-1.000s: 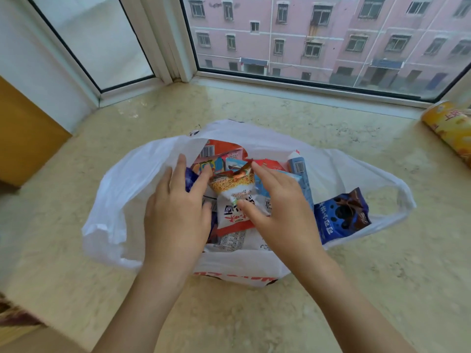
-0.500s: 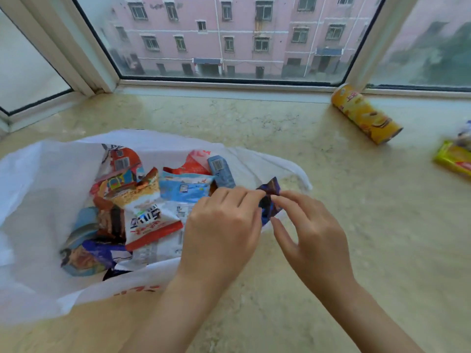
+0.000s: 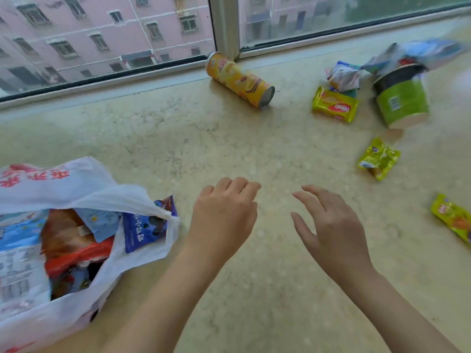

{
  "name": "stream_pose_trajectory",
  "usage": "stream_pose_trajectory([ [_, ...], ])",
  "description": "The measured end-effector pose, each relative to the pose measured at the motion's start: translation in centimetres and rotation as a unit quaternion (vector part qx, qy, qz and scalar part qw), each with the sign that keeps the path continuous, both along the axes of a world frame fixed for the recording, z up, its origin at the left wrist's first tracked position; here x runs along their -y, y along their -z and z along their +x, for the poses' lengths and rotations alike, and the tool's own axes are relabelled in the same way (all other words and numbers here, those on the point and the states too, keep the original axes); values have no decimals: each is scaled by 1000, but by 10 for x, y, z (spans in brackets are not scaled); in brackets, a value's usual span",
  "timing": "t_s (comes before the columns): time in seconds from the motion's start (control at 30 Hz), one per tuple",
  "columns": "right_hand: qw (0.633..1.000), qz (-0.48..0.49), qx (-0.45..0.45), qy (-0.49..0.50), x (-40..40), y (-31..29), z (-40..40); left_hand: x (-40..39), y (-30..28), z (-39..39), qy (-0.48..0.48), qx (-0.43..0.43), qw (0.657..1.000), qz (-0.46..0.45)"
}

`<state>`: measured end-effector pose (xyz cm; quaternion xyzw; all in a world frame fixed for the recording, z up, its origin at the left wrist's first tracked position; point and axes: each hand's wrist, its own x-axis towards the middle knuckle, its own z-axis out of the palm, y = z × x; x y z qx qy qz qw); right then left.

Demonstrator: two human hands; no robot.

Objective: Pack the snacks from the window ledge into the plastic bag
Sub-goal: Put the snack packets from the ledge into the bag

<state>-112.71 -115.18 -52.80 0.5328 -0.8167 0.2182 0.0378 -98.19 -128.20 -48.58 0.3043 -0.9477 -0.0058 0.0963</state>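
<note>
Several snacks are already held in the plastic bag [image 3: 76, 189], which lies slumped on the window ledge [image 3: 204, 138] at the near left, its mouth gaping toward the hands; a blue packet [image 3: 145, 225] pokes half out at the opening, probably only loosely lodged there. Nothing is held by either hand. The left hand [image 3: 221, 215] hovers just beside the bag's mouth with its fingers loosely curled and empty, and the right hand [image 3: 331, 225] is spread wide, fingers straight and angled toward the far right, as though a reach for the next item is being lined up.

Still to be packed are the items scattered well apart from the bag: a yellow crisp tube [image 3: 239, 80] lying on its side against the window frame, a yellow biscuit packet [image 3: 335, 104], a green cup [image 3: 401, 98] tipped over (its lid end toward the window), a crumpled white wrapper [image 3: 344, 75], and two small green packets [image 3: 379, 159] [image 3: 453, 217] nearer the right edge. A blurred blue-and-white bag [image 3: 418, 52] lies behind the cup. Roughly half the job is judged done.
</note>
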Motion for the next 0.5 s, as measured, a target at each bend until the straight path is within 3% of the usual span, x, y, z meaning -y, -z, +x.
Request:
stream_pose_trajectory([
  [0.5,993,29,31,109,-83,42,-134,-58,48,-184,122,37,991,33],
])
